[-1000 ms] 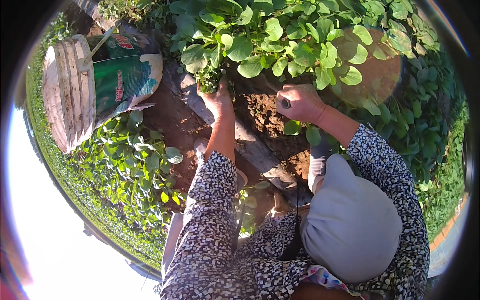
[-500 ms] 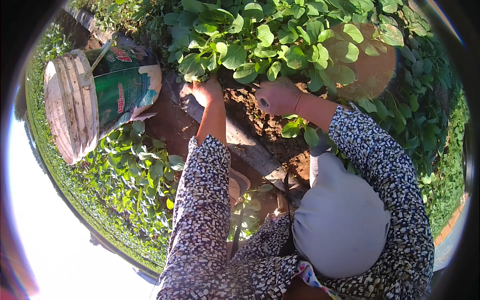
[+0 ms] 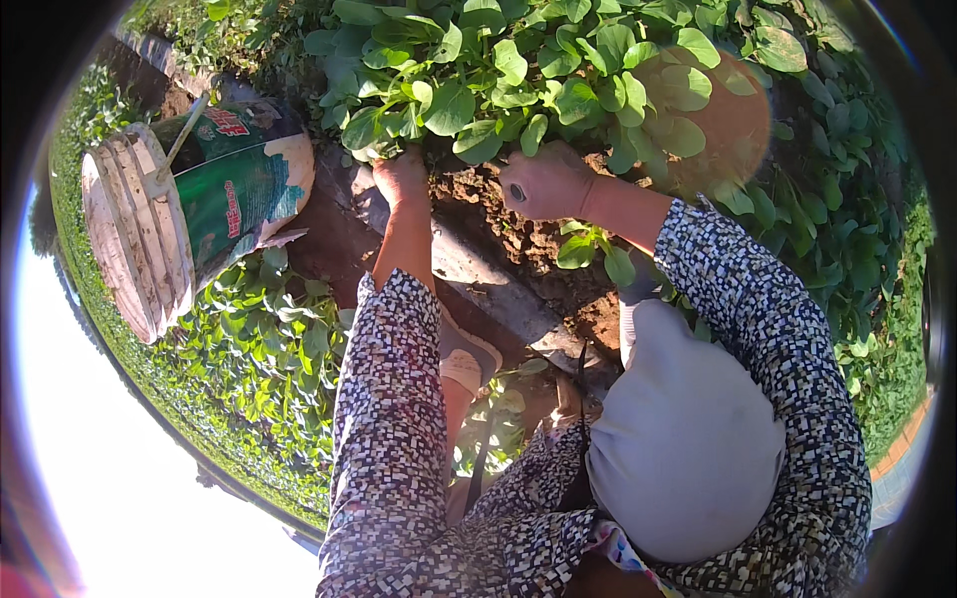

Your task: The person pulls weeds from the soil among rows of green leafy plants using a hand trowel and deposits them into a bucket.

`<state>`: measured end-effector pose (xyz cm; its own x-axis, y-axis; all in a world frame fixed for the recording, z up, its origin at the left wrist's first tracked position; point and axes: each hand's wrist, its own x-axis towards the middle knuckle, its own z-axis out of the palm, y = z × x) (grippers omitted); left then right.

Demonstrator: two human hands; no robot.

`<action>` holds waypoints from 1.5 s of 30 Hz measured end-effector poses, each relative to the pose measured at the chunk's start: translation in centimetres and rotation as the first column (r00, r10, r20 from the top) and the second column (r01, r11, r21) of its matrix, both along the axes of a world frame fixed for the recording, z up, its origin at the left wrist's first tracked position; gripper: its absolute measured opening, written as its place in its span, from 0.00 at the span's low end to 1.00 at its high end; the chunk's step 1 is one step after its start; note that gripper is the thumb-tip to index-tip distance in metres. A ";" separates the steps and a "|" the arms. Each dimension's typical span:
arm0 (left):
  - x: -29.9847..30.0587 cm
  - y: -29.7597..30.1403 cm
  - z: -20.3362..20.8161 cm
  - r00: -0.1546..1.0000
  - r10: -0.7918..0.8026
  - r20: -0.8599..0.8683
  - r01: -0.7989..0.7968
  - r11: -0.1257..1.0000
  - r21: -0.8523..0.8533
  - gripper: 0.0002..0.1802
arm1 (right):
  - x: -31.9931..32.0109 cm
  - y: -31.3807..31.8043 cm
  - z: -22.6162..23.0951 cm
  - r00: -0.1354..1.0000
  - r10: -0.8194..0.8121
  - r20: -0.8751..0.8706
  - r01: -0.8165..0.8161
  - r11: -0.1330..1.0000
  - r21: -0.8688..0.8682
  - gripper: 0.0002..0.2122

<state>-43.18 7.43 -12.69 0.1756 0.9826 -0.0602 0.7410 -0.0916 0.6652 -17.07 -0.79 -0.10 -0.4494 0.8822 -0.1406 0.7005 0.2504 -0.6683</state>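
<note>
Beneath the broad, smooth green leaves [image 3: 518, 80] we push both hands into the plant's base. Our left hand [image 3: 401, 177] curls its fingers around a bunch of stems, pinching them; our right hand [image 3: 546, 184] is balled into a fist, though what it grips is hidden. Crumbly reddish soil [image 3: 498, 214] lies just below the knuckles. Well to the left sits a slatted, bag-lined basket [image 3: 150, 239], with bare dirt between.

A green sack [image 3: 234, 189] beside a wooden basket [image 3: 135, 239].
</note>
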 end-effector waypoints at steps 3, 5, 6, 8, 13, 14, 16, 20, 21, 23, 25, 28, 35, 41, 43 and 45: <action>-10.6 0.7 -3.3 0.941 -0.059 -0.333 0.061 0.998 -0.006 0.22 | -2.4 2.0 1.4 0.988 0.144 -0.048 -0.138 0.984 0.114 0.06; -9.5 -0.4 -3.3 0.948 0.046 -0.316 -0.039 0.999 0.027 0.21 | -2.2 1.8 2.0 0.989 0.144 0.024 -0.146 0.981 0.131 0.06; -8.5 -1.1 -3.2 0.906 0.076 -0.416 -0.026 0.992 0.125 0.20 | -2.0 1.0 2.5 0.998 0.065 0.016 -0.065 0.998 -0.008 0.06; -4.0 -1.8 -1.4 0.936 0.351 0.021 -0.348 0.935 -0.071 0.18 | -0.4 -0.9 2.1 0.993 -0.078 -0.091 0.071 0.994 -0.079 0.08; 0.1 -0.7 3.1 0.604 0.697 0.386 -0.434 0.694 -0.575 0.16 | -0.9 1.1 1.1 0.993 -0.096 -0.065 0.098 0.995 0.023 0.07; -5.2 -0.9 2.6 0.602 0.697 0.390 -0.430 0.694 -0.577 0.16 | -1.8 3.0 1.7 0.992 0.092 -0.092 -0.086 0.995 0.058 0.07; -4.7 -1.0 2.1 0.563 0.676 0.475 -0.434 0.731 -0.527 0.14 | -1.7 3.5 0.5 0.974 0.219 -0.058 -0.192 0.935 0.299 0.07; -1.7 -2.2 5.2 0.466 0.761 0.452 -0.478 0.646 -0.595 0.14 | -0.8 3.1 2.0 0.980 0.198 0.017 -0.198 0.963 0.181 0.05; -1.9 -2.6 5.5 0.452 0.763 0.462 -0.501 0.645 -0.577 0.14 | -0.8 2.3 3.0 0.992 0.123 0.020 -0.124 0.991 0.041 0.05; 1.2 -3.0 6.5 0.426 0.763 0.486 -0.514 0.647 -0.564 0.14 | 1.9 0.3 2.5 0.998 0.065 0.008 -0.064 0.994 -0.088 0.06; 2.8 -2.9 6.2 0.468 0.766 0.440 -0.566 0.643 -0.516 0.15 | 4.1 -1.7 2.3 0.999 0.039 -0.010 -0.040 0.979 -0.198 0.07; -7.0 -1.9 0.7 0.783 0.595 0.179 -0.565 0.802 -0.195 0.16 | 1.3 -1.7 3.5 0.991 0.096 -0.094 -0.110 0.980 -0.165 0.06; -4.2 -1.9 1.1 0.836 0.548 0.011 -0.543 0.831 -0.116 0.20 | -1.6 -1.5 -0.9 0.969 0.236 -0.075 -0.236 0.972 0.004 0.07; -8.7 0.3 2.3 0.914 0.234 -0.332 -0.202 0.971 0.129 0.16 | -3.2 -2.4 1.6 0.965 -0.125 -0.229 0.071 0.970 -0.232 0.05; -9.6 0.0 2.1 0.943 0.203 -0.265 -0.178 0.977 0.113 0.14 | -4.6 -1.9 0.8 0.976 -0.114 -0.186 0.086 0.984 -0.155 0.03; -8.6 -0.1 2.4 0.959 0.284 0.011 -0.284 0.959 -0.006 0.14 | -3.9 -1.9 -0.1 0.991 0.022 -0.131 -0.040 0.991 -0.130 0.04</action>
<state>-51.81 7.36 -10.28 -0.1097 0.9919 -0.0641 0.7283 0.1241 0.6740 -20.99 -2.64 -0.16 -0.4983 0.8450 -0.1940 0.5997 0.1743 -0.7811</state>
